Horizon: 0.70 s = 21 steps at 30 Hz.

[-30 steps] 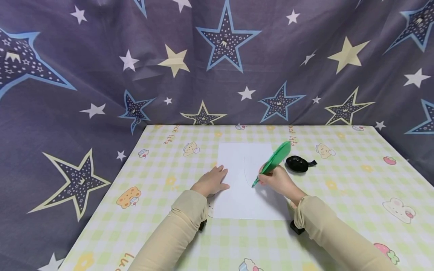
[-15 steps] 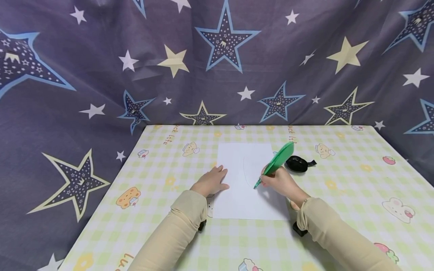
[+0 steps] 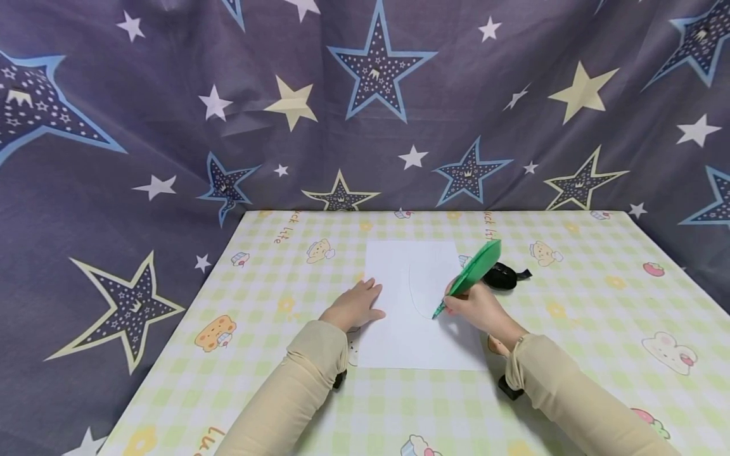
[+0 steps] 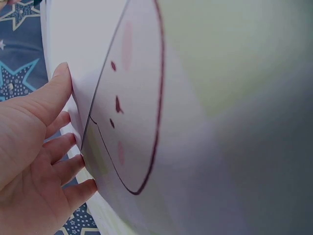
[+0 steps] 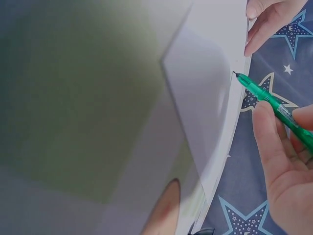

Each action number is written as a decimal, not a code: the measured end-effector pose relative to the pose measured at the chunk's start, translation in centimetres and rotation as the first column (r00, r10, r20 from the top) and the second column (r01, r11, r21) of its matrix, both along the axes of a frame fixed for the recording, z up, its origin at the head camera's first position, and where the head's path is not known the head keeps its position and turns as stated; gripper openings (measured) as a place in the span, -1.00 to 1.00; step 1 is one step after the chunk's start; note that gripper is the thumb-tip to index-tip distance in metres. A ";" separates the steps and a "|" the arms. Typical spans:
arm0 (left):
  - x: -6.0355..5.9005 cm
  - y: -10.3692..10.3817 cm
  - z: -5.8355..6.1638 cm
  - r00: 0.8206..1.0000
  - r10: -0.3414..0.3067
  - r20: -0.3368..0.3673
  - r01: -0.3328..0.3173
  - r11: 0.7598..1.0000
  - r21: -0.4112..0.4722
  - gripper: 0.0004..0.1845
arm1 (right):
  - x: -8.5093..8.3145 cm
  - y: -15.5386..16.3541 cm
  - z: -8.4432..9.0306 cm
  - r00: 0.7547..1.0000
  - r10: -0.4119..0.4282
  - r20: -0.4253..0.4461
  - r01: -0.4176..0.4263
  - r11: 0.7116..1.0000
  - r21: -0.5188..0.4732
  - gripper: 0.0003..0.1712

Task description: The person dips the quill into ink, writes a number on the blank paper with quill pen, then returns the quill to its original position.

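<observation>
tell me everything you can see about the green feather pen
The green feather pen has a broad, flat, leaf-shaped green plume at its top and a slim translucent green barrel ending in a fine dark tip, seen close in the right wrist view. It looks like plastic. The right hand grips the barrel low down, thumb and fingers curled around it. The pen tilts up and away to the right, its tip down on the white paper at the lower end of a thin curved line.

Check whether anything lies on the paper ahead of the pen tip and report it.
Nothing visible does. The right hand holds the green feather pen with its tip on the white paper; the left hand rests at the sheet's left edge, apart from the tip.
</observation>
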<state>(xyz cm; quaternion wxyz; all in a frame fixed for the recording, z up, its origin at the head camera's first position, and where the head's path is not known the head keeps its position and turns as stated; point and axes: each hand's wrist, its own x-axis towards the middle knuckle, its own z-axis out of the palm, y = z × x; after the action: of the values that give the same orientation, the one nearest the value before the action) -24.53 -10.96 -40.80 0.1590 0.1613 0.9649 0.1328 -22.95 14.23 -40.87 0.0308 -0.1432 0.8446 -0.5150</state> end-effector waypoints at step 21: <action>-0.2 0.0 -0.2 1.000 0.000 0.000 0.000 1.000 -0.005 -0.30 | 0.1 1.4 0.1 0.999 -0.040 0.036 0.038 0.998 0.040 -0.92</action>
<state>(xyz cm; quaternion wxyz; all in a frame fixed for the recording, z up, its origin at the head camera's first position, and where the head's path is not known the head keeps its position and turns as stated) -24.70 -10.93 -41.04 0.1594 0.1609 0.9653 0.1302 -22.85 15.67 -40.76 0.0388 -0.1167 0.8563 -0.5015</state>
